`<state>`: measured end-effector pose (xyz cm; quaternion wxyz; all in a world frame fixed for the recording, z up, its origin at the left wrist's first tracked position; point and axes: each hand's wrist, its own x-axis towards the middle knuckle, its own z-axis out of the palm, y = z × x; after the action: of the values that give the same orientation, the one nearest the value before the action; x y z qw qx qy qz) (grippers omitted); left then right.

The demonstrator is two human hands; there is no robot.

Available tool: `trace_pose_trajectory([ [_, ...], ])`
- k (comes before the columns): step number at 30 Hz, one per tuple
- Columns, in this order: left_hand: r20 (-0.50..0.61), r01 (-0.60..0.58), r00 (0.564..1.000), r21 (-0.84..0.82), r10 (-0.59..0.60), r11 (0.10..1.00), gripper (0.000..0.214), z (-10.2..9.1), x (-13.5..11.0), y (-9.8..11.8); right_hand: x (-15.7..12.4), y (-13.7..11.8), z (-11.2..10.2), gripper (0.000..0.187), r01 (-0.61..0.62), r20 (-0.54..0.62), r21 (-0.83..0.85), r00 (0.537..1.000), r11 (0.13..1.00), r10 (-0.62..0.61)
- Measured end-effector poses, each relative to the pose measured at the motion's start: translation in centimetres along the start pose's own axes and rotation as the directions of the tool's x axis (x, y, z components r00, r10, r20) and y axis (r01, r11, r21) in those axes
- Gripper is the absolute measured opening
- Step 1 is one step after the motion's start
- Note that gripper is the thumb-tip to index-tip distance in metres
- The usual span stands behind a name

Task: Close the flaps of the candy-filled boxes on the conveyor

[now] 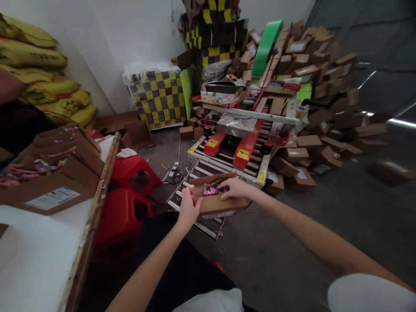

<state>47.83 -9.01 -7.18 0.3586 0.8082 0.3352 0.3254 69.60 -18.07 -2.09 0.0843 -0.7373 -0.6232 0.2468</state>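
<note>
A small brown cardboard box (pixel 217 204) lies on the roller conveyor (pixel 208 167) of a carton-sealing machine, its top flaps partly open and pink-green packets (pixel 210 189) showing inside. My left hand (pixel 188 208) grips the box's near left end, fingers curled over the edge. My right hand (pixel 235 189) rests on the right flap, fingers bent and pressing on it. Both arms reach forward from the bottom of the view.
The sealing machine (pixel 242 143) with red guides stands beyond the box. Many sealed cartons (pixel 312 143) are heaped at right. Red plastic stools (pixel 130 190) stand left of the conveyor. A white table (pixel 39 251) at left bears open boxes of packets. Yellow sacks (pixel 39 73) lean against the wall.
</note>
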Motion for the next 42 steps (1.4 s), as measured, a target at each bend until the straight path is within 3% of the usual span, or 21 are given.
trace_pose_trajectory([
  [2, -0.113, -0.043, 0.992, 0.076, 0.052, 0.996, 0.07, 0.2, 0.9, -0.5, -0.9, -0.4, 1.7, 0.045, -0.063, -0.155, -0.048, 0.986, 0.997, 0.055],
  [4, -0.049, -0.085, 0.995, 0.032, 0.087, 0.996, 0.088, -0.1, 1.9, -1.1, -1.8, -0.5, 3.7, 0.049, -0.124, -0.393, -0.06, 0.915, 0.99, 0.091],
  [6, 0.104, -0.104, 0.988, -0.101, 0.114, 0.989, 0.081, -0.2, 2.2, -1.7, -2.0, -0.2, 5.6, 0.054, -0.132, -0.629, -0.033, 0.773, 0.991, 0.082],
  [8, 0.149, -0.1, 0.981, -0.172, 0.126, 0.98, 0.066, 0.1, 1.2, -2.0, -1.6, 0.3, 6.7, 0.059, -0.107, -0.781, -0.016, 0.622, 0.994, 0.055],
  [11, -0.034, -0.103, 0.994, -0.096, 0.1, 0.99, 0.062, 1.3, -1.7, -1.8, -0.5, 1.2, 7.1, 0.064, -0.075, -0.848, -0.052, 0.529, 0.996, -0.004],
  [14, -0.135, -0.217, 0.967, -0.007, 0.214, 0.976, 0.057, 2.1, -4.1, -0.9, 0.2, 2.0, 6.7, 0.051, 0.022, -0.847, -0.108, 0.522, 0.994, -0.103],
  [18, 0.027, -0.517, 0.856, 0.089, 0.517, 0.852, 0.01, 1.5, -3.8, -0.1, 0.3, 2.8, 6.3, 0.037, 0.094, -0.888, -0.03, 0.454, 0.995, -0.07],
  [19, 0.066, -0.554, 0.832, 0.109, 0.55, 0.825, 0.006, 1.3, -3.5, 0.0, 0.3, 2.8, 6.3, 0.038, 0.087, -0.903, 0.0, 0.428, 0.996, -0.038],
  [21, 0.105, -0.564, 0.826, 0.145, 0.555, 0.813, 0.011, 1.0, -2.8, -0.1, -0.1, 1.9, 6.7, 0.039, 0.046, -0.919, 0.05, 0.393, 0.998, 0.028],
  [23, 0.11, -0.52, 0.854, 0.166, 0.508, 0.838, 0.012, 0.9, -2.5, -0.1, -0.9, 0.0, 7.7, 0.044, 0.003, -0.9, 0.092, 0.427, 0.996, 0.082],
  [24, 0.112, -0.485, 0.875, 0.171, 0.472, 0.858, 0.016, 0.9, -2.5, 0.0, -1.4, -1.3, 8.4, 0.049, -0.005, -0.867, 0.097, 0.491, 0.995, 0.087],
  [27, 0.137, -0.336, 0.938, 0.148, 0.317, 0.93, 0.024, 0.8, -2.5, 0.7, -3.3, -5.2, 10.8, 0.073, 0.015, -0.647, 0.019, 0.762, 1.0, 0.001],
  [29, 0.181, -0.248, 0.957, 0.097, 0.228, 0.964, 0.027, 0.6, -2.4, 1.3, -4.0, -6.5, 11.4, 0.094, 0.036, -0.503, -0.058, 0.862, 0.998, -0.06],
  [31, 0.228, -0.188, 0.957, 0.027, 0.177, 0.982, 0.031, 0.5, -2.2, 1.8, -3.8, -6.3, 10.9, 0.103, 0.066, -0.429, -0.101, 0.897, 0.993, -0.103],
  [33, 0.236, -0.135, 0.96, -0.08, 0.151, 0.988, 0.034, 0.7, -2.1, 2.0, -2.5, -4.6, 9.5, 0.1, 0.133, -0.366, -0.123, 0.915, 0.983, -0.17],
  [36, 0.163, -0.005, 0.985, -0.289, 0.054, 0.957, 0.035, 1.4, -2.3, 1.4, 1.2, -0.8, 6.2, 0.092, 0.227, -0.269, -0.158, 0.927, 0.961, -0.263],
  [38, 0.131, 0.087, 0.991, -0.378, -0.04, 0.922, 0.036, 1.3, -3.0, 0.5, 4.2, 2.0, 3.5, 0.087, 0.214, -0.252, -0.19, 0.933, 0.958, -0.258],
  [40, 0.136, 0.161, 0.984, -0.405, -0.115, 0.9, 0.038, 0.1, -4.2, -0.7, 6.7, 4.4, 1.1, 0.082, 0.153, -0.29, -0.214, 0.933, 0.965, -0.212],
  [42, 0.122, 0.195, 0.98, -0.404, -0.159, 0.894, 0.038, -2.3, -5.8, -2.0, 8.3, 6.0, -0.3, 0.075, 0.128, -0.34, -0.214, 0.92, 0.968, -0.196],
])
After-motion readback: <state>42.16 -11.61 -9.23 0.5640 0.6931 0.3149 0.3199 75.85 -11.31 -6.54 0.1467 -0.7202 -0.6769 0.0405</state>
